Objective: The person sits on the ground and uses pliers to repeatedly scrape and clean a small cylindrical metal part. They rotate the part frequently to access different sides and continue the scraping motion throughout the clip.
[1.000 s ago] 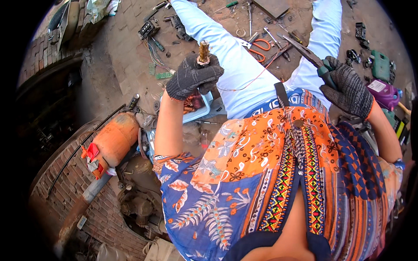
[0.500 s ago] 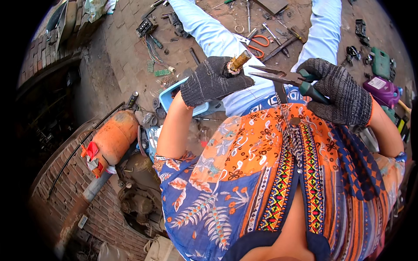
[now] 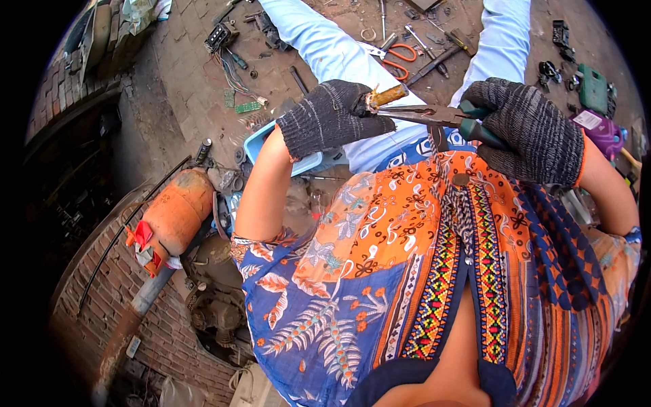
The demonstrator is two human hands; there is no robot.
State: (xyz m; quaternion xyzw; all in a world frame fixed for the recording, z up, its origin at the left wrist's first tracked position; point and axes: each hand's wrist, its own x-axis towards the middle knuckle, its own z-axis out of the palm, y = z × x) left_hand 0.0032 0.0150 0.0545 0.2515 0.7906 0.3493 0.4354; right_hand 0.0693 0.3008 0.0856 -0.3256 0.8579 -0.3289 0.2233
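Note:
My left hand point(image 3: 332, 117), in a dark grey knitted glove, is closed around a short brownish-yellow rod-like piece point(image 3: 389, 95) with a ragged end. The piece pokes out to the right between thumb and fingers. In my right hand point(image 3: 525, 131), gloved alike, are long-nose pliers point(image 3: 437, 116) with dark green handles. Their jaws point left and reach the left thumb, just under the piece; the tips overlap its ragged end, and I cannot tell whether they grip it. Both hands are above my lap, over light blue trousers point(image 3: 325, 46).
Between the legs lie orange-handled scissors point(image 3: 400, 60), a hammer point(image 3: 444, 61) and other tools. A light blue tub point(image 3: 308, 163) stands beside my left forearm. An orange gas cylinder point(image 3: 180, 207) is at the left. Green circuit boards point(image 3: 247, 107), a green case point(image 3: 593, 88) and a purple jug point(image 3: 598, 132) lie around.
The pliers have moved left, from apart to right against the piece, and their jaws have come closer together. The piece now tilts more toward the right.

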